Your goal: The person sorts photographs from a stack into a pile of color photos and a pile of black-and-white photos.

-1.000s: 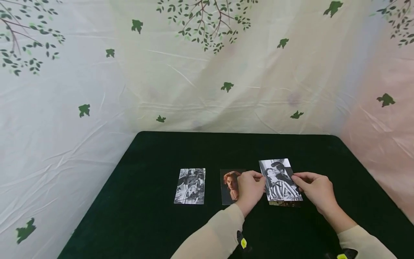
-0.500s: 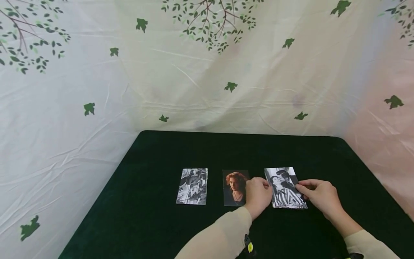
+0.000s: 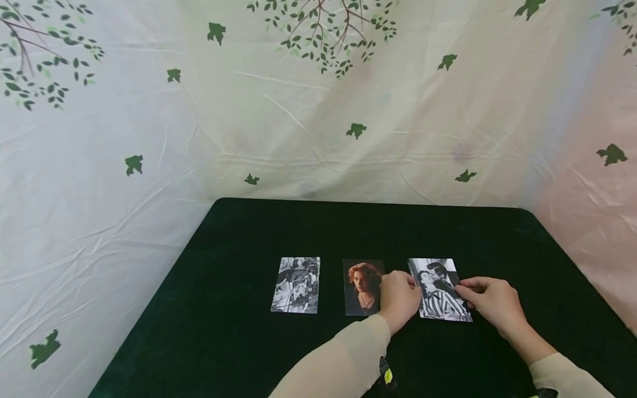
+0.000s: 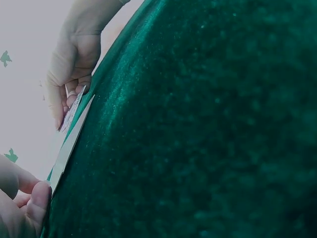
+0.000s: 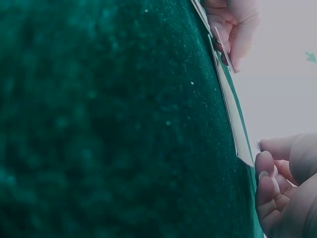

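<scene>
A black-and-white photo card (image 3: 438, 301) of an embracing couple, one in stripes, is pinched at its side edges by both hands. My left hand (image 3: 400, 298) has it at the left edge, and my right hand (image 3: 492, 304) at the right edge, thumb on top. Seen edge-on in the right wrist view, a pale card (image 5: 233, 106) lies on the dark green cloth below, with the held card just above it. Beside the left hand lies a colour portrait card (image 3: 362, 287) of a red-haired person, its right edge partly covered by that hand.
Further left lies another black-and-white card (image 3: 296, 284) with a crowded scene. All rest on a dark green cloth-covered table (image 3: 224, 342). A pale curtain (image 3: 308, 110) printed with leaves hangs behind the table and along its sides.
Both hands have brought the couple card down and slightly right, over the coloured card that showed beneath its lower edge. Over the last half second, little has moved.
</scene>
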### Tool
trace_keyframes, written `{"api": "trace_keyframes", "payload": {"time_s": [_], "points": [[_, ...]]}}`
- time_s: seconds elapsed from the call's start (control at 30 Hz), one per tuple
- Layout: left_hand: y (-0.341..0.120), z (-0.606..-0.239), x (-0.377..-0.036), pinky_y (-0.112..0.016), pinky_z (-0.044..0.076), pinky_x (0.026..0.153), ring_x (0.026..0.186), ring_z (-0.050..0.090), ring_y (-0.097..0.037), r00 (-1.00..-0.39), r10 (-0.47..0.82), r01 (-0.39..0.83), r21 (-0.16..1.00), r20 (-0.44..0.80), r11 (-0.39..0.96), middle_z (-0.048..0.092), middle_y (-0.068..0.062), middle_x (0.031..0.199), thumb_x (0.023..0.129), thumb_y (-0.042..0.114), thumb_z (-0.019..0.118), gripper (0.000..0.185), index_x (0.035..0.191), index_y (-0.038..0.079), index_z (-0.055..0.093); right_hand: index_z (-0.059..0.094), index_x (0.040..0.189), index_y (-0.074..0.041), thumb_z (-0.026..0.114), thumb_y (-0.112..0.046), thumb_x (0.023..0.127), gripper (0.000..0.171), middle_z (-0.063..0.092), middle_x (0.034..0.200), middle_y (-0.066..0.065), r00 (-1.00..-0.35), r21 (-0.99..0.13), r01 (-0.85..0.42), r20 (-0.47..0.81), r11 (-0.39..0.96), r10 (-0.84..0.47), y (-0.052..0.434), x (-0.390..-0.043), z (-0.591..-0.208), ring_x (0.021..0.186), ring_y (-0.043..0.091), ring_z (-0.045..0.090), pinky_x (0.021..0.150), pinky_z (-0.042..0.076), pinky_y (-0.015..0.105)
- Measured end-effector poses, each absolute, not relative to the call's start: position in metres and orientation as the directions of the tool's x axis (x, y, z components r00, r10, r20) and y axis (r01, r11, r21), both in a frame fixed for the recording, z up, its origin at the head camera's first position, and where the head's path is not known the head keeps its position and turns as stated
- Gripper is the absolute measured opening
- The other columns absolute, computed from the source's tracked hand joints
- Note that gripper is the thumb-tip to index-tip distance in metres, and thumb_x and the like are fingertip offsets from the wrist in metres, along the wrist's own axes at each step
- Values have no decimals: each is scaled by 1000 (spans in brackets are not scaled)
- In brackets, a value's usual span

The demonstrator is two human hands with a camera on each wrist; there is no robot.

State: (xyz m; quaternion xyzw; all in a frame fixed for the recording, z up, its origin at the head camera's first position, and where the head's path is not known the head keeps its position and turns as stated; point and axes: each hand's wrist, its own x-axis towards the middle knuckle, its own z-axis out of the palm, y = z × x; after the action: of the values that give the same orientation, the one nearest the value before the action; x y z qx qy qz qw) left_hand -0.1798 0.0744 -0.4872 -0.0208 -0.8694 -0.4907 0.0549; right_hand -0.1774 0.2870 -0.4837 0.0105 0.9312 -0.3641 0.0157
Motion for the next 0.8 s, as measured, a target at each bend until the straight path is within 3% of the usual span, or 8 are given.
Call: {"api": "trace_keyframes", "payload": {"time_s": [0.2,0.47,0.8], "points": [[77,-489,-180,-23,33,40,41,44,-5,-993,-7,95,858,114,505,46,10,46,84,8,67,21,64,14,69,69,111,-6,66,-42,89,42,67,95,7,-999,-677,39,-32,735,24,288,-175,-483,74,19,59,55,45,28],[71,-483,-180,-21,36,44,46,47,-3,-991,6,121,863,136,491,50,12,52,84,10,67,10,80,11,75,69,110,-5,66,-43,89,43,67,95,8,-999,-675,25,6,737,39,283,-174,-477,73,18,59,54,45,28],[1,-464,-192,-21,48,59,65,58,-1,-971,-88,139,820,224,555,66,10,70,80,11,73,6,85,10,77,71,107,-8,68,-35,89,33,69,99,11,-992,-752,-62,119,656,42,213,-188,-461,71,18,63,58,51,28]]}}
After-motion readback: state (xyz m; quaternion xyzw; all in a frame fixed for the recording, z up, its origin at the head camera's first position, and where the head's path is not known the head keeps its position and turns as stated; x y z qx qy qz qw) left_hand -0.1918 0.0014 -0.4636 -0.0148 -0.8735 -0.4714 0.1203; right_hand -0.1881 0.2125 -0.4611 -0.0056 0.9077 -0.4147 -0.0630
